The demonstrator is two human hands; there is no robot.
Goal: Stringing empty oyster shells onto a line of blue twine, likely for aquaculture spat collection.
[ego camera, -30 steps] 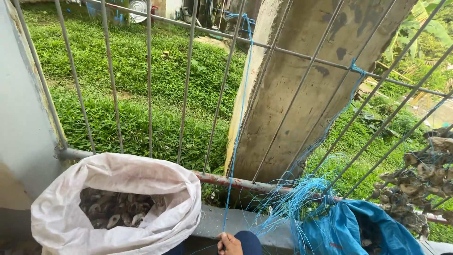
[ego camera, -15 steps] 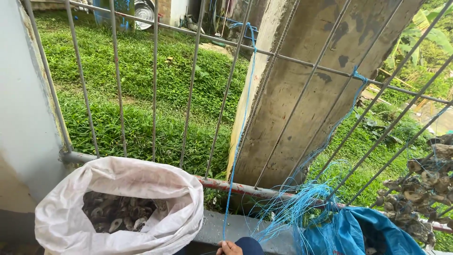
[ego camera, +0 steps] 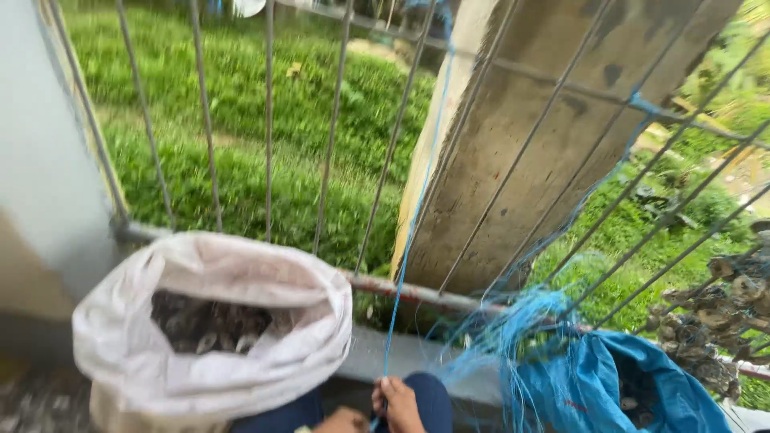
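At the bottom edge my right hand (ego camera: 399, 403) pinches a thin blue string (ego camera: 407, 240) that runs taut up along the metal railing bars (ego camera: 268, 120) to the top of the frame. Just left of it, only the knuckles of my left hand (ego camera: 341, 420) show, close to the string's lower end; its grip is hidden. Both hands sit over my dark blue trouser knee (ego camera: 429, 393). A white woven sack (ego camera: 265, 353), rolled open, stands to the left with dark shells (ego camera: 210, 325) inside.
A blue bag (ego camera: 642, 385) with a frayed bundle of blue strings (ego camera: 513, 329) lies at the right. Strung shells (ego camera: 706, 329) hang at the far right. Behind the railing stand a concrete pillar (ego camera: 521, 136) and grass (ego camera: 241, 88). A pale wall (ego camera: 40, 160) is on the left.
The view has tipped down and moved closer, with blur. My hands have come further into sight at the bottom edge, the right one still on the blue string.
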